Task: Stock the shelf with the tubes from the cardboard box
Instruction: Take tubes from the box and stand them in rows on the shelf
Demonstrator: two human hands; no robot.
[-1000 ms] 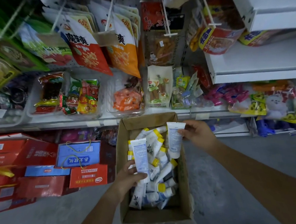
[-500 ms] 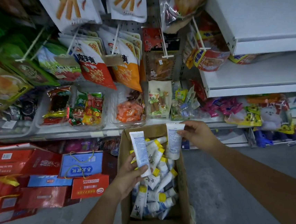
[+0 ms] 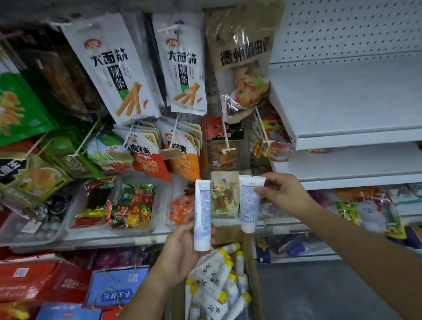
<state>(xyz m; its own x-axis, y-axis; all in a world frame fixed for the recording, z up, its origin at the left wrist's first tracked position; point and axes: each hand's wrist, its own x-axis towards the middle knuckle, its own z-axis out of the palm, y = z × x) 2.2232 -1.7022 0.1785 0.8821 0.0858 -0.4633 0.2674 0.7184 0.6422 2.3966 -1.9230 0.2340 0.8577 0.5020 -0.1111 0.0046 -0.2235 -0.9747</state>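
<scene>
White plastic tubes sit one in each hand, both lifted above the cardboard box point(image 3: 252, 279) with caps pointing down. The left hand point(image 3: 180, 253) wraps its fingers around the lower half of the left tube point(image 3: 201, 215), directly over the box's far end. The right hand point(image 3: 282, 191) pinches the crimped top edge of the right tube point(image 3: 249, 202) between thumb and fingertips, just right of the box's far corner. Many more tubes point(image 3: 214, 288) lie heaped inside the box. The step in hand looks like the carry from box to shelf. An empty white shelf point(image 3: 353, 94) stands up and to the right of the box, the likeliest spot; the next move calls for swinging both tubes there and setting them down steadily.
</scene>
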